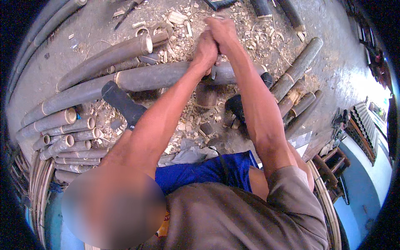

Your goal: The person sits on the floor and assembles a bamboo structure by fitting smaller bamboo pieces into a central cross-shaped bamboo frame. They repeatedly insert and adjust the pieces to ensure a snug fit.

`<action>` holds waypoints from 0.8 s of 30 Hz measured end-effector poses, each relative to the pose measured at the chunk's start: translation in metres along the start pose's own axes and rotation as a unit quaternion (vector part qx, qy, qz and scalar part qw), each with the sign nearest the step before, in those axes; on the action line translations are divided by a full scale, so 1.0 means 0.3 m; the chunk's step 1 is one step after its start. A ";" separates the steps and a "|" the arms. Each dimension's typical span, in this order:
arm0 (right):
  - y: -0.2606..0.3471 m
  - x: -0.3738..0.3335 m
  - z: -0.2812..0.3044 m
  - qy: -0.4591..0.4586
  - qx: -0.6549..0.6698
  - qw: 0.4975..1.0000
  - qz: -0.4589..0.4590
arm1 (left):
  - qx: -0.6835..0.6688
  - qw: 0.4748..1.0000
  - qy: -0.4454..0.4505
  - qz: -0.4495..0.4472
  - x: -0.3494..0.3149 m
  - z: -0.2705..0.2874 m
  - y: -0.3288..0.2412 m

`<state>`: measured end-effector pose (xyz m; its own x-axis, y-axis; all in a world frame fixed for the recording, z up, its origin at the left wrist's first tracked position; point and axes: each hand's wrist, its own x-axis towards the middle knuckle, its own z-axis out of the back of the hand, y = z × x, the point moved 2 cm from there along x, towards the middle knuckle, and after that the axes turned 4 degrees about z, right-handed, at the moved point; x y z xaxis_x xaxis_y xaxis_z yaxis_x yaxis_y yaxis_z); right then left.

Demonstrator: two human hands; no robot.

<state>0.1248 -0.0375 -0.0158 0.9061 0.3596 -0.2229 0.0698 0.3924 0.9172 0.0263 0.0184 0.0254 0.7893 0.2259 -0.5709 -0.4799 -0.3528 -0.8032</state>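
Observation:
A long, thick grey bamboo pole (154,76) lies across the floor in front of me, with a short stump (206,96) beneath its right part. Both my arms reach forward over the pole. My left hand (205,52) is closed, its wrist above the pole. Just beyond it and touching it, my right hand (223,31) is closed too. What the hands grip is mostly hidden by the fingers. A narrow grey metal-looking piece (213,74) shows below my left hand, against the pole. My feet, in dark socks (121,100), are by the pole.
Cut bamboo lengths (68,143) are piled at the left. A thick bamboo piece (108,58) lies beyond the pole. More bamboo sections (300,58) lie at the right. Wood chips (183,18) litter the floor. A brown wooden stool-like thing (335,162) stands by the blue wall (371,175).

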 end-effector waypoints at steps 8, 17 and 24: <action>0.155 -0.303 0.175 -0.291 0.167 0.939 -0.072 | 0.177 0.964 0.132 -0.147 0.025 -0.102 0.131; 0.098 -0.305 0.135 -0.281 0.369 0.886 0.002 | 0.304 0.912 0.190 -0.199 -0.012 -0.006 0.014; 0.182 -0.074 -0.123 0.221 0.334 0.909 -0.115 | 0.160 0.976 -0.112 -0.096 -0.088 0.195 0.011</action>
<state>0.0930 0.0072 0.0272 0.5902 0.6955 -0.4098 0.6075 -0.0483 0.7929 -0.0186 0.0645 0.0280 0.7902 0.4659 -0.3980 -0.4546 0.0103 -0.8906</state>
